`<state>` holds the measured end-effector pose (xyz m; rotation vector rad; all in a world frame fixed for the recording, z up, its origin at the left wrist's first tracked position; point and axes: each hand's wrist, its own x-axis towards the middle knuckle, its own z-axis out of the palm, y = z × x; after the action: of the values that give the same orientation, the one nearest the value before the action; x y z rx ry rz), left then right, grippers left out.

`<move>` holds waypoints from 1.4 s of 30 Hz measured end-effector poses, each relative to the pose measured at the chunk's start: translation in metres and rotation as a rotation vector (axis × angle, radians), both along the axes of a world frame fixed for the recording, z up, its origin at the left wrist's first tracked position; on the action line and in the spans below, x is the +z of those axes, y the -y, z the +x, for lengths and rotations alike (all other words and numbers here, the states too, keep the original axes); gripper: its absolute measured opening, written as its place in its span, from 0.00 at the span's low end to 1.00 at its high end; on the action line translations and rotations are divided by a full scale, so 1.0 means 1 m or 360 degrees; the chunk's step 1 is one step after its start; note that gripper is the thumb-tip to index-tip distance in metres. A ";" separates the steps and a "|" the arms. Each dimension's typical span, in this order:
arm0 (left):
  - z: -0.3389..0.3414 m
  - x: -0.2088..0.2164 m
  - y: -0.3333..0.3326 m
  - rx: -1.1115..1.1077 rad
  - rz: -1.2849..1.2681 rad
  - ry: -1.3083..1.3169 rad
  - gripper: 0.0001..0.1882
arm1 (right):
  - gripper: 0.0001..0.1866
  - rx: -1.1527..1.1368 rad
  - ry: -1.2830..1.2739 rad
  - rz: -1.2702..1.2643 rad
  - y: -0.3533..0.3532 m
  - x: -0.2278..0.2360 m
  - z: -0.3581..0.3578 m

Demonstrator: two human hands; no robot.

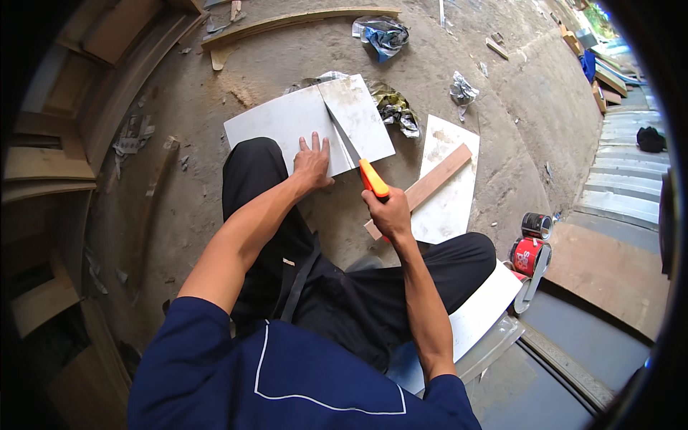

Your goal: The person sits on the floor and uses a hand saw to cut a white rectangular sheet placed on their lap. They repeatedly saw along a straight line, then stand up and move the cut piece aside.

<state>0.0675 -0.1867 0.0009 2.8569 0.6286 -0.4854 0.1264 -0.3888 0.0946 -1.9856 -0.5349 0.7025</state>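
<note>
A white board [269, 118] lies in front of me, its near side by my left knee. My left hand [313, 166] rests on it with the fingers spread, pressing near its close edge. In my right hand [390, 213] is the orange and yellow handle of a hand saw [346, 139]. The saw's blade runs forward across the board along a cut line, which sets off a smudged right-hand part [358, 115]. My right fingers are wrapped round the handle.
To the right, a wooden strip [437, 183] lies across another white board [448, 215]. Crumpled paper [393, 109] sits at the sawn board's far right corner. A long timber [301, 16] lies beyond. Tins [527, 254] stand by my right knee; wooden cabinet frames [54, 168] line the left.
</note>
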 end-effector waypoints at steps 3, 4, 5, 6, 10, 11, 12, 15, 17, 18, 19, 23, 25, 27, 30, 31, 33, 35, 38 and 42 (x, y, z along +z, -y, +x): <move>0.021 0.009 -0.013 0.0233 -0.0193 -0.0066 0.41 | 0.16 0.0007 -0.0018 0.0012 0.002 -0.005 -0.004; 0.031 -0.001 -0.028 0.0395 -0.0266 -0.0048 0.36 | 0.16 0.0031 -0.0002 0.0008 0.002 -0.003 -0.006; 0.037 -0.011 -0.040 0.0557 -0.0341 -0.0029 0.32 | 0.16 0.0054 0.0015 0.0002 0.004 -0.001 -0.008; 0.046 -0.011 -0.044 0.0742 -0.0334 0.0056 0.26 | 0.16 0.0010 -0.0004 -0.0005 0.005 -0.001 -0.009; 0.058 -0.067 -0.094 0.0926 0.0187 0.0699 0.26 | 0.16 0.0054 -0.0007 -0.0011 0.003 0.002 -0.015; 0.064 -0.076 -0.105 0.0931 0.0238 0.0705 0.26 | 0.16 0.0053 -0.0043 -0.0009 0.004 -0.001 -0.014; 0.071 -0.077 -0.111 0.0926 0.0274 0.0702 0.27 | 0.15 0.0039 -0.0032 -0.0015 0.006 0.000 -0.013; 0.088 -0.069 -0.134 0.0897 0.0193 0.0496 0.30 | 0.15 0.0038 -0.0157 -0.0074 0.007 0.000 -0.013; 0.094 -0.059 -0.151 0.0869 -0.0033 0.0240 0.32 | 0.14 0.0016 -0.0123 -0.0077 0.006 0.003 -0.016; 0.091 -0.061 -0.149 0.0938 -0.0013 0.0383 0.34 | 0.14 0.0012 -0.0129 -0.0091 0.006 0.005 -0.020; 0.091 -0.062 -0.150 0.0970 -0.0046 0.0372 0.34 | 0.13 0.0007 -0.0136 -0.0106 0.005 0.008 -0.021; 0.095 -0.078 -0.154 0.1023 -0.0060 0.0440 0.34 | 0.11 0.0021 -0.0108 -0.0214 0.004 0.026 -0.019; 0.100 -0.074 -0.153 0.0998 -0.0114 0.0437 0.34 | 0.10 -0.0031 -0.0123 -0.0210 -0.002 0.039 -0.019; 0.102 -0.075 -0.153 0.1028 -0.0136 0.0451 0.34 | 0.11 -0.0060 -0.0128 -0.0239 -0.006 0.049 -0.021; 0.103 -0.074 -0.156 0.1042 -0.0177 0.0416 0.34 | 0.11 -0.0062 -0.0177 -0.0341 -0.002 0.059 -0.023; 0.103 -0.068 -0.155 0.1053 -0.0208 0.0397 0.34 | 0.11 -0.0072 -0.0192 -0.0370 -0.001 0.062 -0.024; 0.102 -0.070 -0.155 0.1084 -0.0197 0.0410 0.34 | 0.11 -0.0070 -0.0190 -0.0406 0.002 0.073 -0.024; 0.101 -0.082 -0.157 0.1117 -0.0113 0.0473 0.35 | 0.11 -0.0043 -0.0202 -0.0427 0.008 0.081 -0.026; 0.106 -0.075 -0.159 0.1099 -0.0288 0.0331 0.34 | 0.11 0.0019 -0.0188 -0.0460 0.016 0.090 -0.029; 0.101 -0.070 -0.154 0.1031 -0.0254 0.0342 0.34 | 0.11 -0.0017 -0.0220 -0.0374 0.004 0.058 -0.020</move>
<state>0.1687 -0.0325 -0.0693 2.3215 1.3219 -0.1118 0.1067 -0.3928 0.1529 -2.1347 -0.3721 0.9231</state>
